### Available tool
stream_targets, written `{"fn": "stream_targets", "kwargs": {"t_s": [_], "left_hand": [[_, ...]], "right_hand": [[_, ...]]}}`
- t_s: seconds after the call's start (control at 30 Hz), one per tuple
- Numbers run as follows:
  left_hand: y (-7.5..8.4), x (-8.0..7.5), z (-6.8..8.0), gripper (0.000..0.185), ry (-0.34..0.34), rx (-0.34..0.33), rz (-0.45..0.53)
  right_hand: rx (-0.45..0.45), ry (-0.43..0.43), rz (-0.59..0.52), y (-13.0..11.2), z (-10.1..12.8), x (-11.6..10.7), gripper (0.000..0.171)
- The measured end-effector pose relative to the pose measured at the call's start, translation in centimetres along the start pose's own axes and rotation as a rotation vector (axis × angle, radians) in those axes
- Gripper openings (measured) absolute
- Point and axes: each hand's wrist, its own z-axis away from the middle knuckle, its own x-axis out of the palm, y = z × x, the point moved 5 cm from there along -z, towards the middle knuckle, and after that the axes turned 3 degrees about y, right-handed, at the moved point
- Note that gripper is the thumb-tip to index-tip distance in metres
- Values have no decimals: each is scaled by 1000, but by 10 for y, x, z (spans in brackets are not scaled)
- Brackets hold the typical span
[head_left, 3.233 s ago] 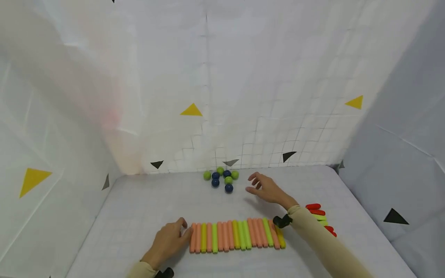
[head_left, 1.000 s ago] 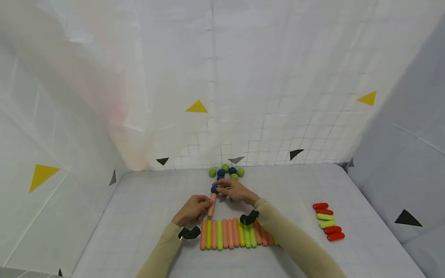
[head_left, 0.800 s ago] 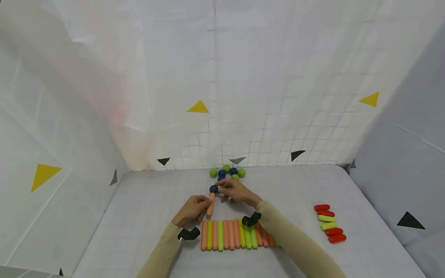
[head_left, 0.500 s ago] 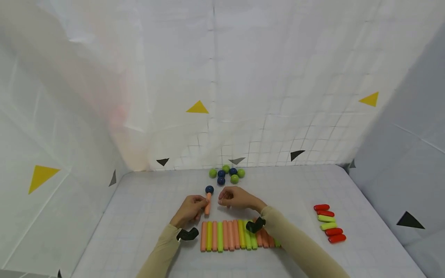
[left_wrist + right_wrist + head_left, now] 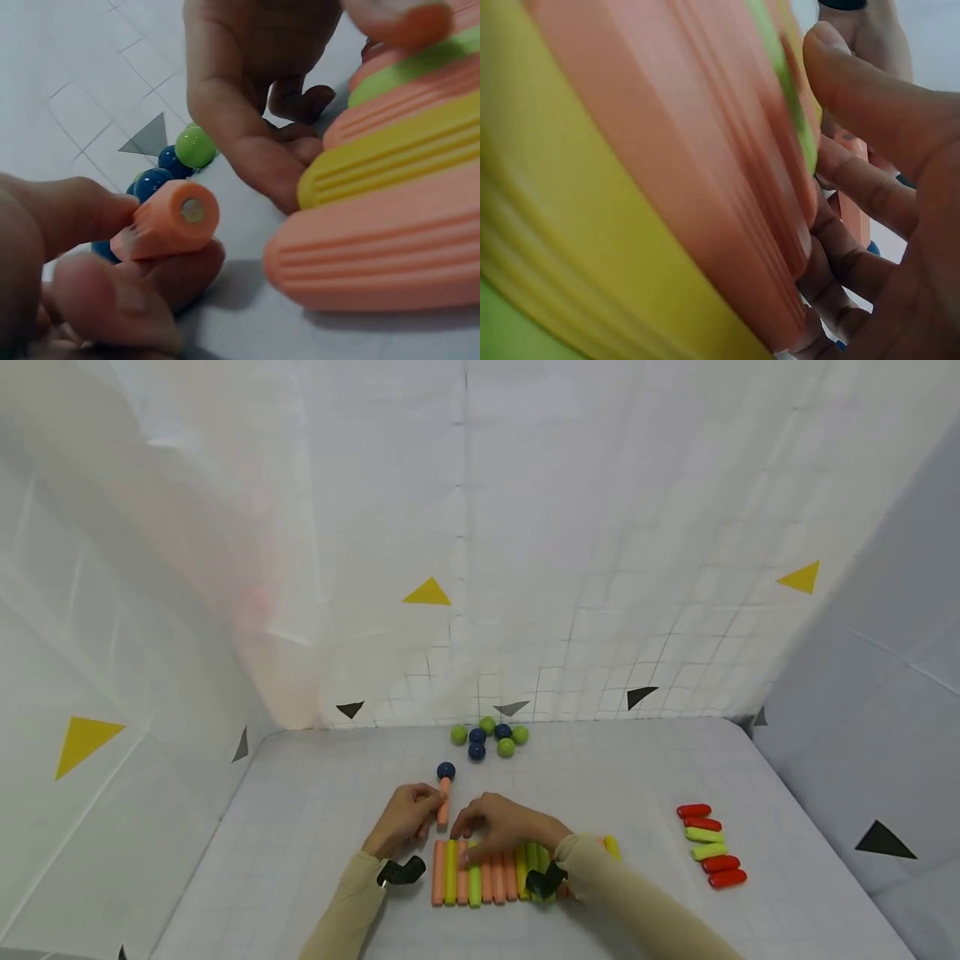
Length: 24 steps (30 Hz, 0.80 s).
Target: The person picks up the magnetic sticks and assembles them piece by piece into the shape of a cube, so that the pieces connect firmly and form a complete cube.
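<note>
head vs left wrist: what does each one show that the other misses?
Head only: the short red and green sticks at the right of the table, the whole ball cluster, and the blue ball atop the held stick.

Left wrist only: the metal disc in the end face of the orange stick, and the ribbing on the row's sticks.

Both: the left hand gripping the orange stick, the right hand at the row of long sticks, and blue and green balls beyond.

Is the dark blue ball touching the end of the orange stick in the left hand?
Touching. The head view shows the dark blue ball on the far end of the orange stick, no gap.
</note>
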Motion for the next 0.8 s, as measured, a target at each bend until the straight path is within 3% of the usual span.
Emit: {"fn": "stream_targets", "kwargs": {"t_s": [0.37, 0.57, 0.7, 0.8], "left_hand": [[-1, 2, 6, 32, -12, -4, 22], [-2, 6, 9, 31, 5, 27, 60], [-2, 6, 9, 32, 12, 40, 55], [-3, 5, 8, 32, 23, 20, 34]], "right_hand": [[112, -28, 96, -7, 1, 1, 28], [131, -58, 13, -7, -2, -5, 24], [115, -2, -52, 4, -3, -14, 22], [116, 90, -83, 16, 1, -25, 20]]}}
